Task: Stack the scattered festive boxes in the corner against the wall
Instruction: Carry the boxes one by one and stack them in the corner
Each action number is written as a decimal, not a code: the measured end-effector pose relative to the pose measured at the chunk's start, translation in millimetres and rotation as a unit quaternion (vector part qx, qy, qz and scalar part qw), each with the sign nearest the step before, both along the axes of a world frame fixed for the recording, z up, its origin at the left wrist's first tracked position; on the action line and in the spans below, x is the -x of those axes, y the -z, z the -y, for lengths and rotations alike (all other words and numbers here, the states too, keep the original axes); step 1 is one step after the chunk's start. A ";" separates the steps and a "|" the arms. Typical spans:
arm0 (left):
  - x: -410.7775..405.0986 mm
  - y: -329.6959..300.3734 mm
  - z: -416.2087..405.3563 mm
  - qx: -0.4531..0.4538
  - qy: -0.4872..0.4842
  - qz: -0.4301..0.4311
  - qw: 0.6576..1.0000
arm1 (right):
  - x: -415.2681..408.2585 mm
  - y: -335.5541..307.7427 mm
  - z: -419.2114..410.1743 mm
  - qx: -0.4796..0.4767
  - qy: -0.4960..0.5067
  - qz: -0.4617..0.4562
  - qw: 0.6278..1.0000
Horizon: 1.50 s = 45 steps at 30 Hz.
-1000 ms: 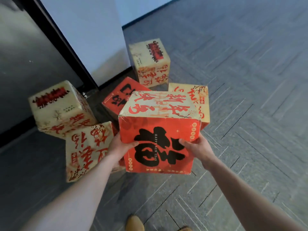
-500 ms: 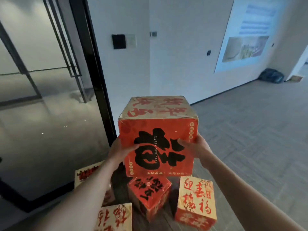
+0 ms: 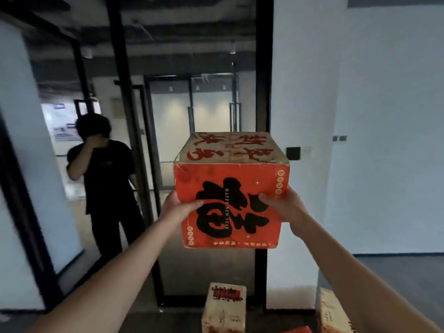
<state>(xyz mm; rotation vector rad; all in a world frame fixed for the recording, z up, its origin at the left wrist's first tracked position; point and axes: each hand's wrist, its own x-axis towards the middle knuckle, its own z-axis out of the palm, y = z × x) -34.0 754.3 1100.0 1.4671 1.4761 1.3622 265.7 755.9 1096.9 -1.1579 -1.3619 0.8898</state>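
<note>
Festive box [image 3: 231, 200], red front with a large black character and "HAPPY NEW YEAR" printed on it, cream top with red brushwork, held up in the air well above the floor, upright and nearly level. Clamped between both grips: left hand [image 3: 177, 210] curled round the left edge, thumb lying across the red front; right hand [image 3: 282, 205] curled round the right edge, thumb likewise on the front, remaining fingers hidden behind the box. Behind the grip, dark glass partition [image 3: 204, 104] with black frames, and to its right a white wall [image 3: 384, 116] meeting it at a corner. Left of the grip and farther back, a person in dark clothes [image 3: 108, 179], one hand raised to the head. Below the grip, on the floor near the corner, cream box with red print [image 3: 224, 308]; just right of that, another cream box [image 3: 332, 313], cut off by the lower edge. Right of the held box, on the wall, small black panel [image 3: 293, 153].
</note>
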 end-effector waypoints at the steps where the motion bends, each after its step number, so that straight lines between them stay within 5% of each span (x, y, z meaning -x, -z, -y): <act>1: 22.8 -5.2 14.7 -0.007 -0.026 0.003 1.000 | 23.2 -6.5 0.5 -0.005 -0.023 -0.005 1.000; 18: 433.9 -58.0 361.5 -0.065 -0.356 -0.005 0.932 | 521.3 -67.9 149.6 -0.018 -0.398 -0.014 0.917; 31: 739.2 -49.4 693.3 -0.053 -0.601 0.011 0.797 | 962.9 -64.0 409.6 -0.031 -0.607 0.030 0.793; 45: 940.2 24.0 923.8 -0.010 -0.762 -0.009 0.647 | 1289.1 18.6 632.8 -0.004 -0.750 0.059 0.659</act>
